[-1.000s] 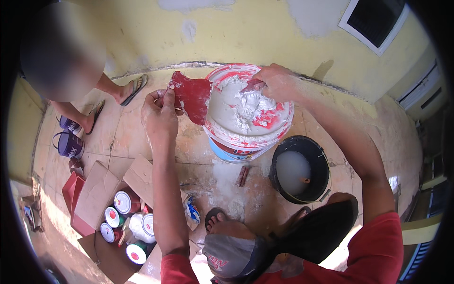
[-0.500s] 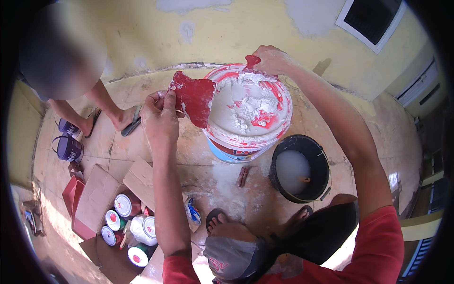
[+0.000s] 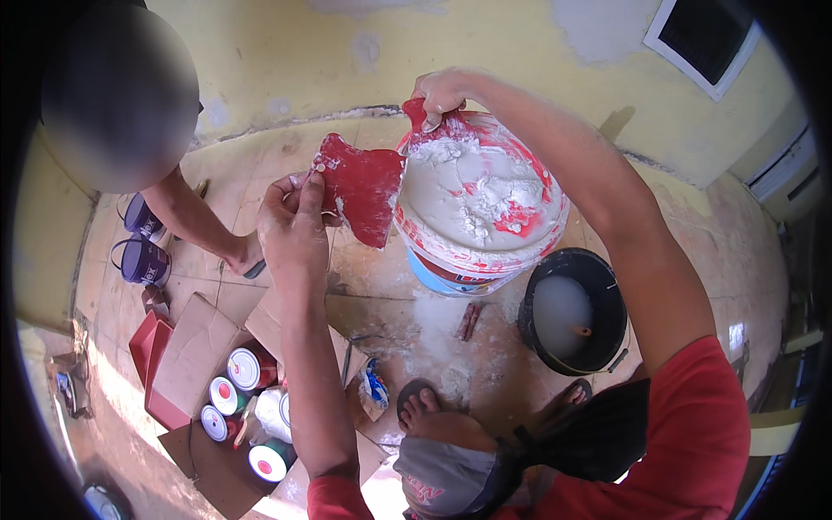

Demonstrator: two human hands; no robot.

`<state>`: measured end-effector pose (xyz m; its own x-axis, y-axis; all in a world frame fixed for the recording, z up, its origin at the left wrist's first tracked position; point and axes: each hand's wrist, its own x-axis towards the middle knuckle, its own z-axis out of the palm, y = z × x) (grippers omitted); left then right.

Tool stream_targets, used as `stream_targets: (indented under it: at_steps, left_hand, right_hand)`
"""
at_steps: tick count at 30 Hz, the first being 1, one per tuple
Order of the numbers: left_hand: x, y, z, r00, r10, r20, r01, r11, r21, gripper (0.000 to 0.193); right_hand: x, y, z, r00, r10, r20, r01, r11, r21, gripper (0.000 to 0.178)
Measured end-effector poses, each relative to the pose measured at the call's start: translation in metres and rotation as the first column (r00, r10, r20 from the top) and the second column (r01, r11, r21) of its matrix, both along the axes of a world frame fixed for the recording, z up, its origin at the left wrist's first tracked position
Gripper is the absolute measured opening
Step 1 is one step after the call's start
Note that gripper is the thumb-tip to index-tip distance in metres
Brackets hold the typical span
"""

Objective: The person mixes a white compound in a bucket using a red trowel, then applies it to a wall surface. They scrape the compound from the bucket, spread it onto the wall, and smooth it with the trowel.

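Observation:
My left hand (image 3: 293,217) pinches a red plastic putty spreader (image 3: 364,192) by its narrow end. The spreader's broad edge is at the left rim of a putty bucket (image 3: 446,260). My right hand (image 3: 444,94) grips a second red spreader (image 3: 418,113), whose blade carries white putty (image 3: 438,151) at the bucket's far left. White putty (image 3: 507,192) lies smeared and lumpy over the bucket's top, with red showing through in patches. Part of the right spreader is hidden behind my fingers.
A black pail (image 3: 617,316) of cloudy water stands right of the bucket, an orange-brown handle in it. At lower left, an open carton (image 3: 195,351) holds several paint cans. Another person's leg (image 3: 204,217) and two dark purple pails (image 3: 143,262) are at left.
My right hand and its spreader have moved left across the bucket's far side, close to the left spreader. The other person has shifted position. The view has moved slightly.

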<state>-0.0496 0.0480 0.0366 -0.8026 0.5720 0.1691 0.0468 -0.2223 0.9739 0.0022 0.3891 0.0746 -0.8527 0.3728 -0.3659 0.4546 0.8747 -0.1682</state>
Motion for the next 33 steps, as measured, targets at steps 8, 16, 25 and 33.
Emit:
stream_targets:
  at_steps: [8,16,25,33]
  left_hand:
    - [-0.008,-0.001,-0.006,0.997,0.070,0.040,-0.071,0.997,0.018,0.021]
    - [-0.029,-0.018,-0.016,0.990,0.132,0.042,-0.133,0.991,0.031,0.022]
    - [-0.019,-0.019,-0.016,0.996,0.078,0.052,-0.080,0.996,0.037,0.025]
    - [0.006,0.011,-0.010,0.998,0.005,0.064,-0.009,0.998,0.058,0.025]
  right_hand:
    - [-0.003,-0.067,0.018,0.917,0.388,0.093,-0.394,0.917,0.057,0.048]
    - [0.002,-0.134,0.025,0.659,0.624,0.419,-0.700,0.713,0.039,0.067]
    - [0.105,-0.112,0.066,0.782,0.526,0.334,-0.573,0.818,0.055,0.033]
    - [0.192,-0.079,0.000,0.955,0.152,-0.253,-0.061,0.941,0.332,0.034]
